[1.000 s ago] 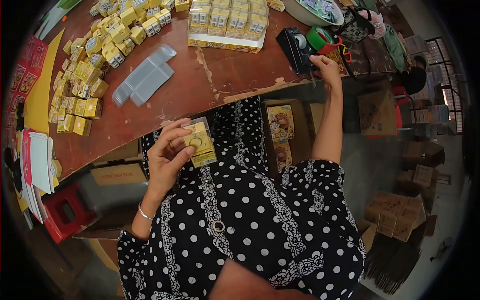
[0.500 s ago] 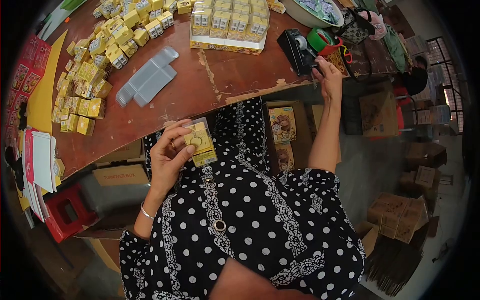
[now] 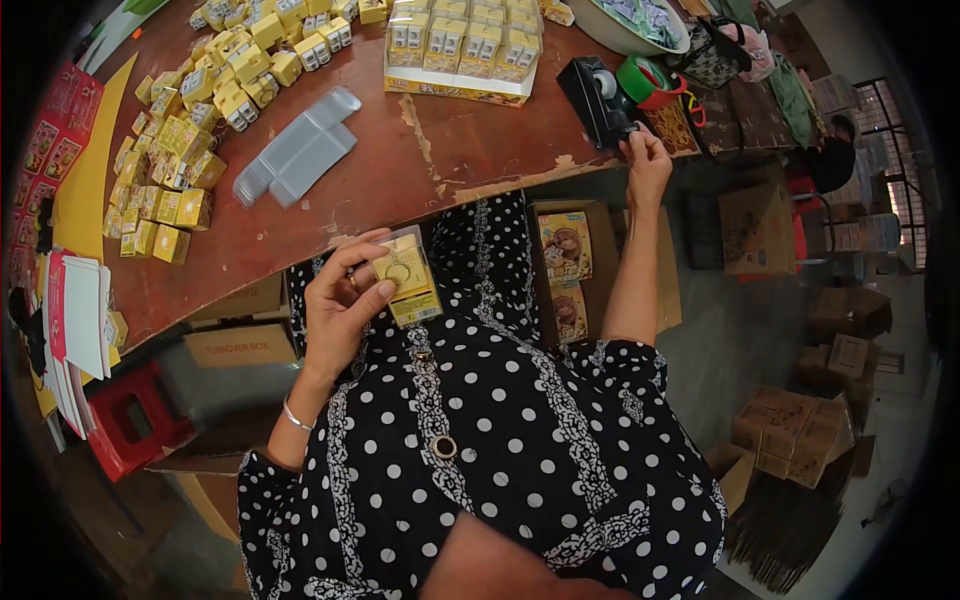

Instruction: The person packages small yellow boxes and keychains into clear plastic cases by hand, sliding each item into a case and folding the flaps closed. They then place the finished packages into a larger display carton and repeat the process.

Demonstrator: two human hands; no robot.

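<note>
My left hand holds a small clear plastic box upright between thumb and fingers. Inside it are a yellow piece and a metal ring, with a barcode label near the bottom. At the table's front edge, my right hand pinches the end of the tape at the black tape dispenser; the strip itself is hard to see. A flattened clear plastic box lies on the table, left of a display carton packed with small yellow boxes.
Many small yellow boxes are heaped on the table's left. Beside the dispenser are a green tape roll, rubber bands and a bowl of small packets. A carton and red stool stand below.
My right hand has drawn down and slightly left, close against the dispenser's front end. The plastic box in my left hand has shifted slightly right and up.
</note>
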